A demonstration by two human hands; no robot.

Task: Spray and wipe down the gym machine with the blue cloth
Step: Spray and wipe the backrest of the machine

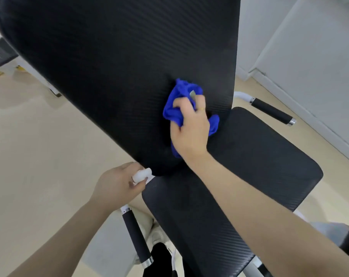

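The blue cloth (186, 108) is a vivid royal blue, soft and bunched into loose folds, with crumpled ends sticking out above the knuckles, to the right of the palm and below the wrist. It lies pressed against the lower right part of the gym machine's back pad (113, 66), near that pad's right edge and just above where it meets the seat pad (239, 176). The right hand (190, 126) holds it there, its grip clamped on the cloth with fingers curled into the folds; a thin ring shows on one finger. Both pads are black with a fine woven, carbon-like texture, the back pad tilted and filling the upper part of the view, the seat pad stretching toward the lower right. The left hand (117, 186) sits at the bottom left corner of the back pad, its grip closed round a small white object (142, 174), of which only the rounded top shows between the fingers; what it is cannot be told. Two black foam handles on white tubing with chrome ends flank the seat, one (136, 238) beside its left edge near the left forearm, the other (271, 110) beyond its far right corner. Beneath lies a pale beige floor (39, 136), with a white wall (309, 47) at the upper right.
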